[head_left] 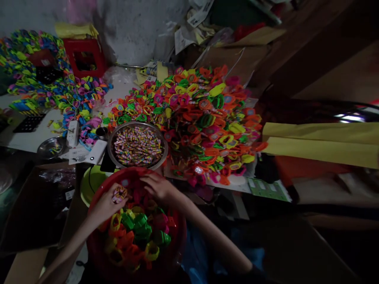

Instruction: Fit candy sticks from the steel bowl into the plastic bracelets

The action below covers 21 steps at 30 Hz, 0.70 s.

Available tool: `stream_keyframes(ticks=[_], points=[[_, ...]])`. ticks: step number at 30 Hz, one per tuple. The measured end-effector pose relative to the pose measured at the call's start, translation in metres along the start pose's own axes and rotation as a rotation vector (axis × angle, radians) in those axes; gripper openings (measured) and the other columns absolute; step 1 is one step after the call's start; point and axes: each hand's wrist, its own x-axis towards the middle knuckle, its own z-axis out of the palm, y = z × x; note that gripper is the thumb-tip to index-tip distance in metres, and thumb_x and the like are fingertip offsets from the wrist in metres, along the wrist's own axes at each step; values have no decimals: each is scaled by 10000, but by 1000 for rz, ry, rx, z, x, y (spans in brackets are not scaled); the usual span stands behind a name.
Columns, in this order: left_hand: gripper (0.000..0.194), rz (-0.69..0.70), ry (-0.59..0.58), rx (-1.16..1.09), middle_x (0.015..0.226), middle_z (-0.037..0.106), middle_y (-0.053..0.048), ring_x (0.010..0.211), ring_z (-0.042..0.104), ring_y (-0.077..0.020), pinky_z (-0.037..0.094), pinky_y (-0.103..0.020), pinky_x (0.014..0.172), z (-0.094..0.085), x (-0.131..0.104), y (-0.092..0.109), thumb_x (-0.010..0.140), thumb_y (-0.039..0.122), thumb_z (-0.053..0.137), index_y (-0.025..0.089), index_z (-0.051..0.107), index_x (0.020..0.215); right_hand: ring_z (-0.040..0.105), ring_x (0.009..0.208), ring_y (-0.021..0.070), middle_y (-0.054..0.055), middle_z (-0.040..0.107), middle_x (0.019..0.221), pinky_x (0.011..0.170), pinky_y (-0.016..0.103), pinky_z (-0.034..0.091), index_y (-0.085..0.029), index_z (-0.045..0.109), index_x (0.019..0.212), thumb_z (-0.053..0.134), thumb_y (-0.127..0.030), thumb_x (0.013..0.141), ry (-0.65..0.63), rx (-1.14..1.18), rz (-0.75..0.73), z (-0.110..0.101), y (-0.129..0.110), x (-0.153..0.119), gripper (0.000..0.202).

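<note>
My left hand (111, 201) is closed around several small wrapped candies (120, 194) over the left side of a red basin (181, 240). My right hand (158, 187) reaches over the basin's far rim, its fingers stretched out and apart with nothing visible in them. Below both hands, the basin holds bright plastic toy watches (142, 227) in green, orange, yellow and pink. Just beyond it stands a round metal bowl (166, 152) full of similar wrapped candies.
A large heap of colourful toy watches (213, 130) covers the table right of the bowl. More small plastic pieces (23, 55) lie at the far left near a red box (102, 55). A smaller metal bowl (44, 152), a power strip (72, 134) and a cardboard box (32, 205) are left.
</note>
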Motion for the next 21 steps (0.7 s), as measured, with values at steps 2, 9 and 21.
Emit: stream_keyframes(ticks=[2,9,21], points=[[348,-12,-21,-32,949,701,-86,826,672,-210,532,-299,727,1,-1,0,783,416,578,162,516,1012,548,1129,235,152,559,1224,910,341,486,-138,547,1191,468,-101,865,-226,-70,96,45,-7,10,337],[304,18,47,-9,953,707,-73,875,662,-215,523,-333,853,2,-5,11,739,383,634,150,661,934,548,1114,286,229,501,1256,919,357,468,-56,507,1202,504,-202,888,-261,-113,328,79,-11,31,347],[320,2,48,-11,985,707,-79,899,658,-222,532,-329,851,5,-4,10,738,380,656,151,674,961,594,1033,240,178,594,1151,883,307,448,-99,521,1161,446,-199,917,-252,-65,418,84,-6,22,273]])
